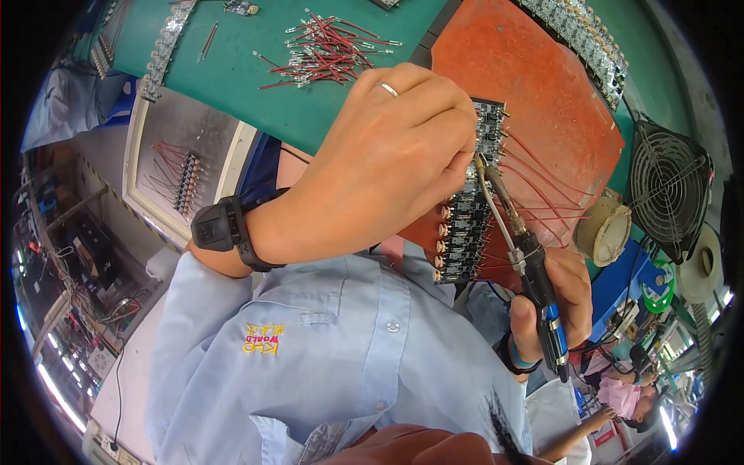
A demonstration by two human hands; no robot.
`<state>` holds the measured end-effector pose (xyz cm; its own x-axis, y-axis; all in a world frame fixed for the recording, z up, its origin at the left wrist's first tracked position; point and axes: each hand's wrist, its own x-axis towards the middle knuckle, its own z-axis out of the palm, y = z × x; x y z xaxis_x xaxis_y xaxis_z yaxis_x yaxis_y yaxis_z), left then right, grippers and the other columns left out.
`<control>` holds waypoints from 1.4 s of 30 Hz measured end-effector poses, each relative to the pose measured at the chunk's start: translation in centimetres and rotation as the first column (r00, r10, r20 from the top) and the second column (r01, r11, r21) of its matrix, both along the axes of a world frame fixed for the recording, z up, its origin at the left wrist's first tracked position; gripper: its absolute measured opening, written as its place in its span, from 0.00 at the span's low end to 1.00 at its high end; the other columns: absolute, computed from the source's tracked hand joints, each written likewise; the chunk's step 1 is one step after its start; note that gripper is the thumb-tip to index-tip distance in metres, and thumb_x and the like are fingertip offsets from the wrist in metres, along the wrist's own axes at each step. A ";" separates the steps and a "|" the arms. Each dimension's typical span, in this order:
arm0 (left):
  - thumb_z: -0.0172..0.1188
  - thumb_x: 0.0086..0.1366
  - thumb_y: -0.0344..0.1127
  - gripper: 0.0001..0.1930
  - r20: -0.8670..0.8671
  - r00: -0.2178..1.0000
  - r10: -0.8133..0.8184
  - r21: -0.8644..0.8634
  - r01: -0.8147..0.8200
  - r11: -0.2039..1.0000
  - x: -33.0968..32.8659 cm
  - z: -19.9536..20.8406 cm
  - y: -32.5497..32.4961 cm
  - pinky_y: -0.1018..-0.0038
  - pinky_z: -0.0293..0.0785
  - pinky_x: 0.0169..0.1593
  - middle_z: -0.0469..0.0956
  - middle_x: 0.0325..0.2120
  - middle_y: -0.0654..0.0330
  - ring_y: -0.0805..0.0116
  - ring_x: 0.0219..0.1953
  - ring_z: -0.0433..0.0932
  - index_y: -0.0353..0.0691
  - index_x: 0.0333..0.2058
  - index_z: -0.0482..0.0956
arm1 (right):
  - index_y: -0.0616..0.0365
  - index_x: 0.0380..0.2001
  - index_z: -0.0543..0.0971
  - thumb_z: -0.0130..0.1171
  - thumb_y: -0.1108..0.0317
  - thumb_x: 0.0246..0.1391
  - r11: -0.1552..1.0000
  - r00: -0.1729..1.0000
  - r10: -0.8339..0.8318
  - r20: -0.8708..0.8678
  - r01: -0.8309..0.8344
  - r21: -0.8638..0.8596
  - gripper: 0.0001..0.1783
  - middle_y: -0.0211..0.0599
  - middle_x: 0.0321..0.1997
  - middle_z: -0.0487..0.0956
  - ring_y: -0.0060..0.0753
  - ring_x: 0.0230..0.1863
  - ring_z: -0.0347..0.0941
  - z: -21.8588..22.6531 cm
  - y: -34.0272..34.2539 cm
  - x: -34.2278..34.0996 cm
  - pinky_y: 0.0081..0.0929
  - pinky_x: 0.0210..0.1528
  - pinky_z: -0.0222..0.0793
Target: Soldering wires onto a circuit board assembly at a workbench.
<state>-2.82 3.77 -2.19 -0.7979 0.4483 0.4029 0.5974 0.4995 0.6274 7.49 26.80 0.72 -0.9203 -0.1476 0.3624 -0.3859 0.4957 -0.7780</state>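
My left hand [395,147], with a ring and a black wristband, is closed in a pinch over the upper part of a long strip of small circuit boards [467,221]. Its fingertips are turned away, so whatever they grip is hidden. In my right hand [572,291] is a soldering iron [537,275], with a thin metal tube clamped alongside. The iron's tip meets the strip just beside my left fingers. Red wires [542,174] trail off the strip's right side, and copper-coloured round parts line its lower left edge.
Under the strip lies a worn orange board [535,62] on a green mat [225,74]. Loose red wires [333,50] are heaped beyond my left hand. A tray [133,155] holds another wired strip [187,182]. A black fan [668,182] and round pot [604,230] stand right.
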 end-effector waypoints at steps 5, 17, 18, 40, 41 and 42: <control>0.64 0.49 0.25 0.07 -0.007 1.000 -0.001 0.004 0.001 1.000 0.0 0.0 0.0 0.68 0.65 0.46 0.76 0.35 0.64 0.62 0.40 0.73 0.41 0.26 0.74 | 0.70 0.38 0.74 0.71 0.65 0.39 0.999 1.000 0.028 -0.006 -0.028 0.016 0.25 0.55 0.33 0.78 0.44 0.32 0.75 0.1 -0.1 0.1 0.35 0.34 0.71; 0.64 0.49 0.25 0.07 -0.042 0.999 0.024 0.018 -0.023 1.000 0.1 -0.1 -0.2 0.68 0.65 0.47 0.76 0.35 0.64 0.62 0.40 0.73 0.41 0.26 0.74 | 0.70 0.43 0.72 0.69 0.53 0.45 0.974 0.983 -0.183 -0.026 0.178 -0.143 0.32 0.56 0.38 0.76 0.43 0.37 0.74 -0.4 0.3 1.8 0.35 0.39 0.70; 0.64 0.49 0.26 0.07 -0.033 0.999 0.024 0.009 -0.024 1.000 0.3 0.0 -0.2 0.68 0.65 0.47 0.76 0.34 0.64 0.62 0.40 0.73 0.41 0.26 0.74 | 0.70 0.44 0.71 0.68 0.51 0.46 0.965 0.980 -0.199 0.006 0.197 -0.174 0.33 0.56 0.39 0.76 0.43 0.38 0.73 -0.3 0.1 1.9 0.36 0.41 0.70; 0.65 0.52 0.34 0.05 -0.064 0.877 0.476 -0.121 -0.480 0.869 0.6 -3.0 -9.7 0.66 0.58 0.42 0.72 0.33 0.64 0.62 0.39 0.70 0.44 0.28 0.77 | 0.72 0.48 0.71 0.59 0.60 0.52 0.963 0.971 -0.221 0.095 0.232 -0.137 0.26 0.45 0.47 0.73 0.32 0.47 0.70 -0.1 -0.6 2.6 0.26 0.53 0.63; 0.65 0.52 0.33 0.05 -0.074 0.882 0.465 -0.122 -0.471 0.874 0.7 -2.9 -9.8 0.66 0.58 0.42 0.72 0.32 0.64 0.62 0.39 0.70 0.44 0.28 0.77 | 0.71 0.47 0.71 0.59 0.60 0.52 0.963 0.970 -0.222 0.098 0.234 -0.135 0.26 0.45 0.47 0.73 0.31 0.47 0.70 -0.1 -0.6 2.6 0.26 0.52 0.63; 0.65 0.52 0.33 0.05 -0.085 0.887 0.453 -0.124 -0.461 0.879 0.8 -2.7 -9.8 0.67 0.58 0.42 0.72 0.32 0.64 0.62 0.39 0.70 0.44 0.28 0.77 | 0.71 0.47 0.72 0.59 0.60 0.52 0.963 0.970 -0.223 0.101 0.236 -0.134 0.26 0.45 0.47 0.73 0.31 0.46 0.70 0.0 -0.6 2.6 0.26 0.52 0.63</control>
<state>-2.06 -6.05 -4.90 -0.9072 0.0924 0.4104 0.3114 0.8034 0.5075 10.06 26.18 0.71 -0.9514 0.1188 0.2841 -0.2050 0.4440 -0.8723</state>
